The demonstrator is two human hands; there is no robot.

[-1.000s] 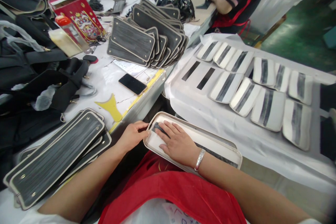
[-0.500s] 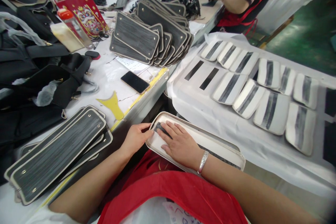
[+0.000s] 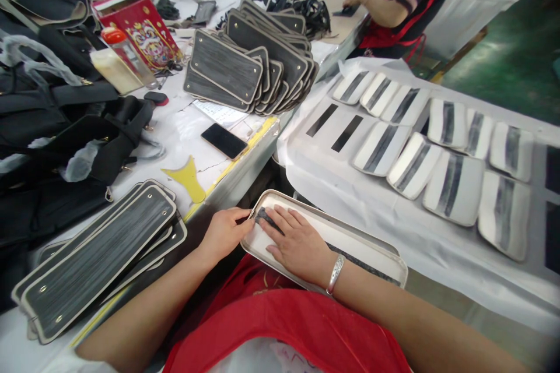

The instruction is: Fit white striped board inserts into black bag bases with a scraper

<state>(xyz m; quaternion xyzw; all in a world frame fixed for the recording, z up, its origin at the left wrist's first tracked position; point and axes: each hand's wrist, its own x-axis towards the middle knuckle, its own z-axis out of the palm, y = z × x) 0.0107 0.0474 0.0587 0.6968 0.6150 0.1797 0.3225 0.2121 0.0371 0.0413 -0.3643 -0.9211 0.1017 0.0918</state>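
Note:
Across my lap, by the table edge, lies a long white panel with rounded corners and a raised rim. A dark strip runs lengthwise along its inner face. My left hand pinches the rim at the panel's left end, thumb and fingers closed on it. Fingers stretched out, my right hand lies flat on the inner face and covers part of the strip. Under my right palm the strip is hidden; its left end shows by the fingertips.
Dark panels with pale edging are stacked at the left and farther back. A phone and a yellow template lie near the table edge. White pieces with dark strips cover the right table. A co-worker's arm is beyond.
The view has shifted slightly. My left hand stays at the panel's end, and my right hand still lies flat in nearly the same spot on it.

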